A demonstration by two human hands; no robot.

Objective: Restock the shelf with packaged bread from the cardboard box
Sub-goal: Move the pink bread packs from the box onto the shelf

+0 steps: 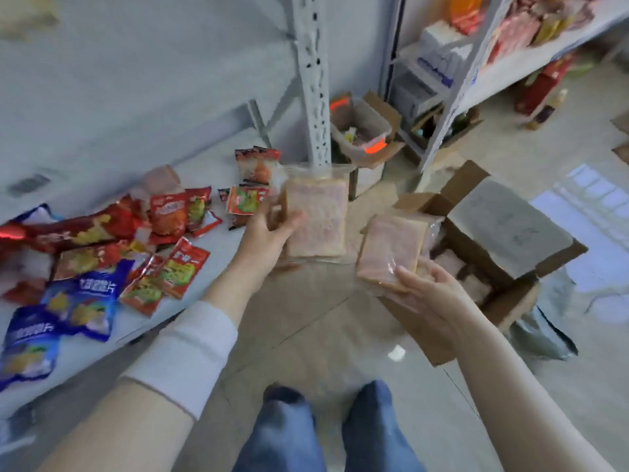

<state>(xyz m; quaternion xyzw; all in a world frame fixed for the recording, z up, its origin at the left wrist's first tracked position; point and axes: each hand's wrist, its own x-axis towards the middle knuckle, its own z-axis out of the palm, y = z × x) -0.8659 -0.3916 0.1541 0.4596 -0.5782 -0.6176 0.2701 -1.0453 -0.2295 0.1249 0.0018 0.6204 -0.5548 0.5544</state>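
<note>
Blurred snack packets [102, 260]; cardboard box [517, 299] interior mostly beneath grey board [510, 226].

We find the shelf [102, 137] crowded with snack packets [102, 264] at the lower left of the frame; towards the upper left its white board lies bare. The perforated post [315, 97] stands at top centre, just behind the bread pack [316, 219] in our left hand [269, 229]. Between the shelf and the cardboard box [510, 301] the floor [306, 318] is open. A grey slab [510, 226] covers the box's far half; our right hand [429, 287] holds a second bread pack [391, 250] beside the uncovered part.
</note>
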